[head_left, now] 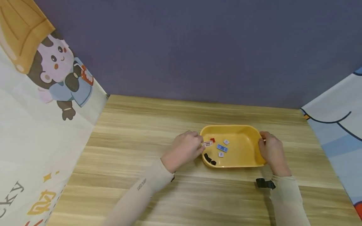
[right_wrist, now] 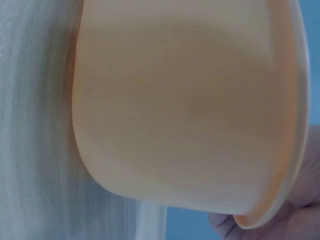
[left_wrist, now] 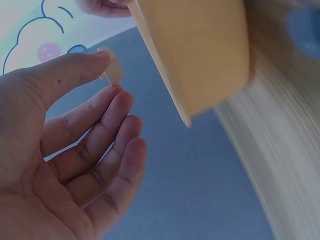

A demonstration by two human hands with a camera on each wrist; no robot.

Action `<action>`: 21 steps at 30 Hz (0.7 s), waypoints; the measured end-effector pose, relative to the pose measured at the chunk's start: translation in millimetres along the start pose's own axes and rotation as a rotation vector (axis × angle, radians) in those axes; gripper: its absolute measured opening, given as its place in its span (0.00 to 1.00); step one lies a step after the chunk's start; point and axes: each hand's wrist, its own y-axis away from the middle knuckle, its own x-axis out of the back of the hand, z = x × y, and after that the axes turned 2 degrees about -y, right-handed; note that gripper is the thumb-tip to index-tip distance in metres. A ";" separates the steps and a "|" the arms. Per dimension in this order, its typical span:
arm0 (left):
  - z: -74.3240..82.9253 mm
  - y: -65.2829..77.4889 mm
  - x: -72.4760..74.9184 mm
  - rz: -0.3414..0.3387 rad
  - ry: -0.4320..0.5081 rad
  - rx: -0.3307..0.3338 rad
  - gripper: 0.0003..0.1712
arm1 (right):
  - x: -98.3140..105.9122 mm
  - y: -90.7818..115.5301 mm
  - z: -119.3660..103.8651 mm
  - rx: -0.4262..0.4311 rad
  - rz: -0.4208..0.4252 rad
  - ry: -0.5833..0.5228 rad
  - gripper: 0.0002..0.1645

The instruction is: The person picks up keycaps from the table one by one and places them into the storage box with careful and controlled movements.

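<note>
A yellow plastic basin [head_left: 243, 125] stands on the wooden table. My left hand [head_left: 186, 147] is at its left rim, pinching a small white printed block [head_left: 207, 143] between thumb and index finger. In the left wrist view that block [left_wrist: 115, 71] sits at the thumb tip, the other fingers loosely bent beside the basin wall [left_wrist: 200, 55]. At the opposite end, my right hand [head_left: 272, 152] grips the rim, thumb inside. Inside the basin lie a blue printed block [head_left: 222, 147], a small red piece [head_left: 212, 140], white square pieces [head_left: 221, 154] and black pieces [head_left: 207, 157].
The wood-grain table [head_left: 135, 135] extends around the basin. Behind it rises a dark blue panel [head_left: 198, 50], with printed cartoon sheets [head_left: 34, 131] at the sides. A black strap piece [head_left: 265, 183] is at the right wrist.
</note>
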 end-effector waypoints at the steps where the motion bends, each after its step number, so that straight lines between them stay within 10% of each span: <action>1: 2.9 -6.2 -1.3 -0.008 -0.003 -0.006 0.12 | -0.3 0.3 0.4 0.008 0.007 0.000 0.20; 9: 12.4 -28.8 -8.2 -0.001 -0.003 -0.020 0.15 | 0.3 1.4 1.6 0.038 0.036 0.001 0.19; 21: 0.4 -12.3 2.7 -0.013 0.039 0.050 0.18 | -0.5 1.2 2.6 0.023 0.027 0.006 0.20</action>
